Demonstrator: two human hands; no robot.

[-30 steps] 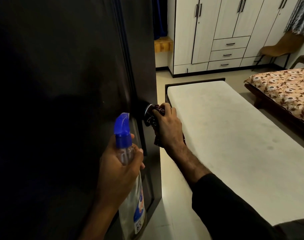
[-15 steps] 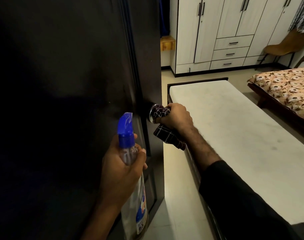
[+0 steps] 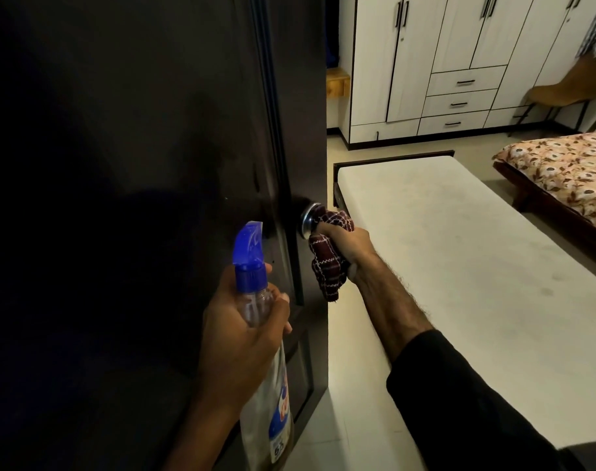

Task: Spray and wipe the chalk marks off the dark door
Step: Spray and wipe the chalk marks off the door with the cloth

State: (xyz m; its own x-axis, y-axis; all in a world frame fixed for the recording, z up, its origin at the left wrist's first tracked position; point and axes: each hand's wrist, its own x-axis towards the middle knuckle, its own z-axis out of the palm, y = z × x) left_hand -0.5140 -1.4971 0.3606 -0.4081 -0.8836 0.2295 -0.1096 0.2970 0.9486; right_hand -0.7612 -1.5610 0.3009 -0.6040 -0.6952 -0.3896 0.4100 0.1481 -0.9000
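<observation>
The right hand [image 3: 349,244] gripped a checked cloth [image 3: 327,263] bunched against the knob [image 3: 308,220], seemingly swinging the dark door [image 3: 137,147]. The left hand [image 3: 242,338] clasped the spray bottle [image 3: 256,300], nozzle toward the panel; no chalk showed, so spraying probably came next
</observation>
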